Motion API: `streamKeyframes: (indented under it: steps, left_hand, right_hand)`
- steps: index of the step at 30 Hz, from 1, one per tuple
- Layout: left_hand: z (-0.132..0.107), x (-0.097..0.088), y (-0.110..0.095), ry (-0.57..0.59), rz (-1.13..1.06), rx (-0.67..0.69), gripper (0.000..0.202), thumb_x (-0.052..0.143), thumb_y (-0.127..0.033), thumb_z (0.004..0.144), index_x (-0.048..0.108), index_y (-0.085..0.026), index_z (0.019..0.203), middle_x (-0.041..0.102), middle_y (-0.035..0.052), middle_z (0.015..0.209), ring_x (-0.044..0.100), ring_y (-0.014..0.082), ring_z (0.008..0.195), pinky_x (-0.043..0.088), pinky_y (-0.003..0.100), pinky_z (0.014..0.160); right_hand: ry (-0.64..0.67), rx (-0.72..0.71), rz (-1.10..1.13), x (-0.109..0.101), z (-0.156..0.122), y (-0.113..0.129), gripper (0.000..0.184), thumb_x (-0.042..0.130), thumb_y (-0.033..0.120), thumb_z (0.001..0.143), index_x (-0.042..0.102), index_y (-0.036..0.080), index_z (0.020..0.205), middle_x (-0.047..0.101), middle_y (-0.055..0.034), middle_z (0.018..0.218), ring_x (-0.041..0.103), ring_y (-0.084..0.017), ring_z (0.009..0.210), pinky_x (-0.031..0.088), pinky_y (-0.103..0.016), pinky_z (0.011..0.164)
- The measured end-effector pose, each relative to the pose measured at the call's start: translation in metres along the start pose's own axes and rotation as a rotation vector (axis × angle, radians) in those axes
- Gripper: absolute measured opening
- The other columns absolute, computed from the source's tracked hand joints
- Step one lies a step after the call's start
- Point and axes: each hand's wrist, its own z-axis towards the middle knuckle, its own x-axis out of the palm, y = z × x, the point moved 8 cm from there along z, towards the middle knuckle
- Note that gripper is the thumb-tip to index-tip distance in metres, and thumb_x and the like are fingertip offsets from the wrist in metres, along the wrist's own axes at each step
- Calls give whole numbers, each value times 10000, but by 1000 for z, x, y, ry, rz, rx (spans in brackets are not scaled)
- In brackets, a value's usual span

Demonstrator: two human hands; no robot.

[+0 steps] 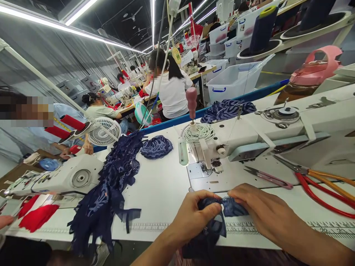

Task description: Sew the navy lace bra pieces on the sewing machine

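Both my hands work on a navy patterned fabric piece (pixel 234 207) at the table's front edge, just in front of the sewing machine (pixel 210 151). My left hand (pixel 191 212) pinches it between thumb and fingers, and dark cloth hangs from there over the edge. My right hand (pixel 257 207) is closed on the piece's other side, its fingertips close to the left ones. Beyond the hands are the machine's needle and presser foot (pixel 205 167). A heap of navy fabric pieces (pixel 108 188) lies to the left, with a rounded stack of patterned pieces (pixel 156 147) beside it.
Pink thread snips (pixel 269 177) and red-and-orange-handled scissors (pixel 313 184) lie right of my hands. A ruler tape (pixel 149 226) runs along the front edge. At left stand another machine (pixel 80 177), red cloth (pixel 39 218) and a white fan (pixel 104 131). Co-workers sit nearby.
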Motion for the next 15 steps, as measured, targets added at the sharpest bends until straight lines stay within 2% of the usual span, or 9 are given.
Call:
streamKeyframes:
  steps: [3,6,8,9,11,13,15]
  left_hand:
    - [1,-2,1,-42,-18,-19,336,751,-462,752,704,-151,871,526,-24,680,424,96,607,337,224,569]
    - [2,-3,-2,-88,-12,16,284,739,-421,752,644,-161,818,512,-38,650,415,87,577,330,215,547]
    - [3,-3,-2,-103,-19,40,261,734,-395,750,632,-161,805,518,-37,654,418,86,580,337,212,548]
    - [3,-3,-1,-107,-27,43,258,736,-389,746,636,-159,805,525,-33,661,424,88,588,343,212,552]
    - [4,-4,2,-114,-45,36,268,750,-387,730,649,-151,808,542,-24,678,438,93,607,356,215,564]
    - [4,-5,6,-112,-65,18,289,763,-396,720,659,-141,810,550,-19,687,448,96,620,361,216,572]
    - [4,-5,9,-103,-98,0,315,769,-417,726,663,-137,823,542,-22,686,443,92,619,358,212,572]
  right_hand:
    - [20,54,-18,0,-1,-1,312,490,221,973,655,300,1225,750,-62,1015,712,-259,909,578,-397,794]
    - [162,254,52,10,2,-13,456,571,460,969,585,322,1404,717,-72,1263,700,-298,1092,582,-433,902]
    - [258,399,146,20,4,-21,494,591,561,939,619,330,1374,708,-55,1291,679,-301,1141,559,-428,950]
    - [296,456,201,25,4,-23,448,581,568,936,671,321,1299,736,-46,1219,692,-288,1088,564,-400,911]
    - [338,548,300,33,5,-27,343,559,532,933,742,285,1086,756,-23,954,689,-225,846,546,-314,718]
    - [353,609,376,39,5,-30,286,560,486,914,728,254,916,654,12,716,566,-156,629,427,-256,545]
    - [362,642,445,43,5,-32,263,582,471,892,696,239,842,556,36,620,465,-125,560,348,-240,502]
